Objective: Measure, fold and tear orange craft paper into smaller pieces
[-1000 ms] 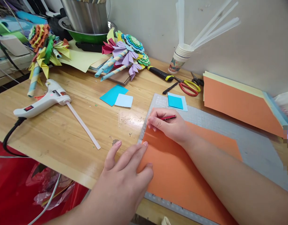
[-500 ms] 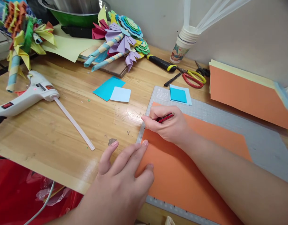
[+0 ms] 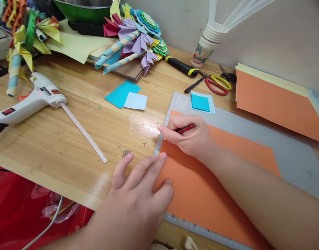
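Note:
An orange sheet of paper (image 3: 201, 187) lies on a grey cutting mat (image 3: 255, 132). My right hand (image 3: 192, 135) is closed around a red and black pencil (image 3: 187, 128) near the sheet's upper left edge; the pencil's tip is hidden behind my fingers. My left hand (image 3: 140, 194) rests with fingers spread along the sheet's left edge, its fingertips on the paper and the mat's border. Beyond my right hand, small blue squares (image 3: 200, 102) of paper are stacked on the mat's far left corner.
A white hot glue gun (image 3: 32, 100) with a long glue stick lies left. Blue pieces of paper (image 3: 120, 94) lie mid-table. Behind are paper flowers (image 3: 138, 38), scissors (image 3: 218, 85), a black-yellow handle (image 3: 181, 66) and paper cups (image 3: 205, 45). More orange sheets (image 3: 276, 100) lean at right.
The view has shifted slightly, so things sit a little more to the right and higher. Both hands keep nearly the same places on the sheet.

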Demonstrator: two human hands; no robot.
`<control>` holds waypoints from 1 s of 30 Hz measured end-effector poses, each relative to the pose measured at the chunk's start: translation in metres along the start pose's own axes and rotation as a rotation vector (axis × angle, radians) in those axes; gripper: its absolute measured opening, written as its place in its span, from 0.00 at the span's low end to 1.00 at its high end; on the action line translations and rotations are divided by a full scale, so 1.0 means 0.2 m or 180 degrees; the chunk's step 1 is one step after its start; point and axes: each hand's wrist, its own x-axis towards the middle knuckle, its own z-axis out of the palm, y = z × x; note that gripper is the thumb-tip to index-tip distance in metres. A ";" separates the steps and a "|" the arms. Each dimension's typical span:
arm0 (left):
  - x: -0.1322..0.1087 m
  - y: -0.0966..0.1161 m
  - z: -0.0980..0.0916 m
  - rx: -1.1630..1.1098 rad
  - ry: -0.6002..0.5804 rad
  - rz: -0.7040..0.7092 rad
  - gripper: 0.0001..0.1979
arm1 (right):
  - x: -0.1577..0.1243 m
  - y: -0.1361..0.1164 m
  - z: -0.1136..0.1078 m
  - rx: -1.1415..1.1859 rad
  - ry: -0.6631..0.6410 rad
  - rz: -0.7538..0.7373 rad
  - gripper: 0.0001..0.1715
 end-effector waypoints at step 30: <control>0.01 0.01 -0.01 -0.0248 0.0026 -0.0270 0.06 | 0.02 0.02 -0.06 0.0775 0.0357 0.0376 0.28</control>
